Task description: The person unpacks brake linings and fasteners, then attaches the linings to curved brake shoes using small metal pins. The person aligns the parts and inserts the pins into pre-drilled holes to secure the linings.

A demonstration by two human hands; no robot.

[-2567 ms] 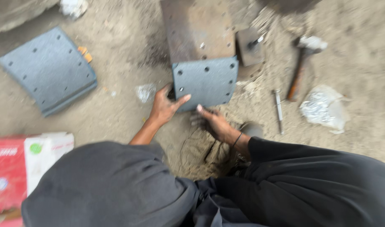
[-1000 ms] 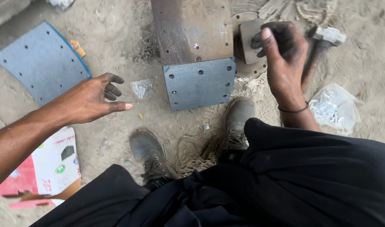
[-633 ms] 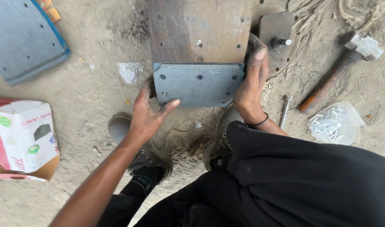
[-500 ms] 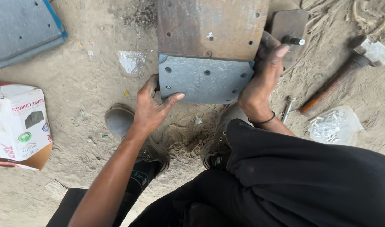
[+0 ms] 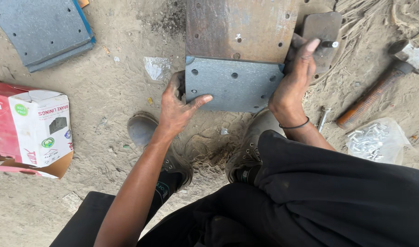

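Looking down through the head camera, I see both of my hands on a grey lining pad (image 5: 232, 84) that lies on the sandy ground just ahead of my boots, its far edge butted against a rusty steel plate (image 5: 239, 27). My left hand (image 5: 177, 107) clasps the pad's left edge, thumb stretched over the drilled face and the other fingers curled round the side, so it is closed on the pad. My right hand (image 5: 294, 82) presses flat along the pad's right edge, fingers straight and pointing away from me; whether it grips or only pushes, I cannot tell. Holding it from both sides like this looks to me like a way to keep the pad square to the plate so the holes line up.

Off to the right on the ground lie a hammer (image 5: 379, 91), a loose bolt (image 5: 323, 118) and a clear bag of rivets (image 5: 372, 139), near at hand. A second lining (image 5: 42, 29) rests near the upper left corner of the view, with a red and white carton (image 5: 28, 128) below it.
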